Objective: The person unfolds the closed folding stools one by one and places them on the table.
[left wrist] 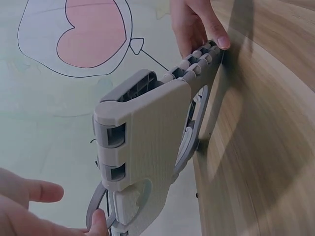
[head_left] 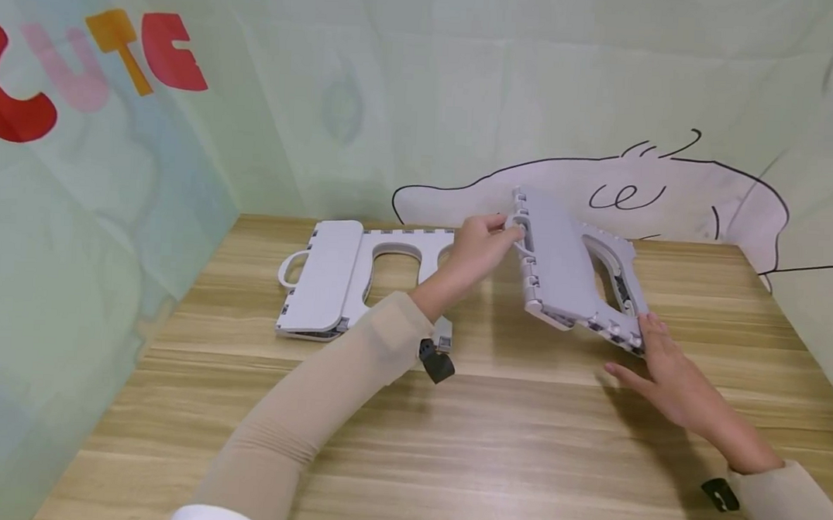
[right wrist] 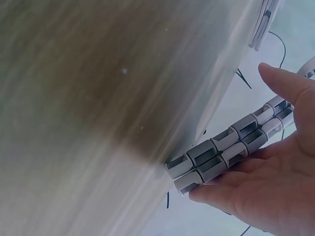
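A pale grey plastic folding step stool [head_left: 563, 255], folded flat, is tilted up above the wooden table's right half. My left hand [head_left: 474, 253] pinches its carry handle [left wrist: 93, 205] at the upper left edge. At the stool's lower right corner, the fingers of my right hand [head_left: 676, 388] rest against the hinged edge [right wrist: 226, 147], with the thumb held away from it. In the right wrist view those fingers lie partly behind the edge. A second folded step stool [head_left: 326, 275] lies flat on the left, partly behind my left forearm.
The wooden table [head_left: 450, 448] reaches back to a printed cloth backdrop [head_left: 367, 118]. Another cloth wall with large coloured letters [head_left: 174, 52] stands along the left side. A black strap end [head_left: 436, 362] hangs from the left sleeve.
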`<state>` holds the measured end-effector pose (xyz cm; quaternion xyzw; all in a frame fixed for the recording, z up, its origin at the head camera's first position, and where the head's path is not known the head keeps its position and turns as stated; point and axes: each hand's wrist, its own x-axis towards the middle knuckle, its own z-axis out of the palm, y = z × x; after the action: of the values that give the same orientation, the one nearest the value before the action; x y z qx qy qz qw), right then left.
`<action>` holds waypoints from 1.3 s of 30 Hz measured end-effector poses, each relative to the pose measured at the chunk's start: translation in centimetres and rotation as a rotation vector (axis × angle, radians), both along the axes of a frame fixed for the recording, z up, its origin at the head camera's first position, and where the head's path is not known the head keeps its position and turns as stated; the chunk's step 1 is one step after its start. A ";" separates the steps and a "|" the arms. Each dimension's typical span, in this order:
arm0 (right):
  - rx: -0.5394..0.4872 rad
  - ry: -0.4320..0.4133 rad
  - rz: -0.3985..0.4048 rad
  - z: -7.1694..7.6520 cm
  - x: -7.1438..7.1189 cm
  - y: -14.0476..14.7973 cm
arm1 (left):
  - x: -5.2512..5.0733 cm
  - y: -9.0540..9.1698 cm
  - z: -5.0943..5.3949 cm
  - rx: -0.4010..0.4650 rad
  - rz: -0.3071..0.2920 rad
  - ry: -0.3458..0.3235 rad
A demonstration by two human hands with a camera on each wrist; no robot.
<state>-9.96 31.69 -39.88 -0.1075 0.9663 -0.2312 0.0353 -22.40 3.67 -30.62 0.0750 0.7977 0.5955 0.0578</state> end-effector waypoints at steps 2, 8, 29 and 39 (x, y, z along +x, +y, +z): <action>-0.013 0.007 0.006 0.0 0.0 0.1 | 0.0 0.2 0.3 -0.020 -0.004 0.003; -0.054 0.011 0.012 -0.1 0.1 0.4 | 0.2 0.8 1.2 -0.014 -0.011 0.010; -0.164 -0.017 0.009 0.5 -0.1 2.1 | 0.6 4.1 4.1 0.107 -0.065 0.024; -0.178 -0.044 -0.020 0.5 -0.2 2.7 | 0.8 5.8 4.9 0.122 -0.049 0.044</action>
<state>-10.19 34.42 -39.42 -0.0958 0.9419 -0.3188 0.0443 -21.56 9.50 -25.71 0.1111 0.7591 0.6395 0.0501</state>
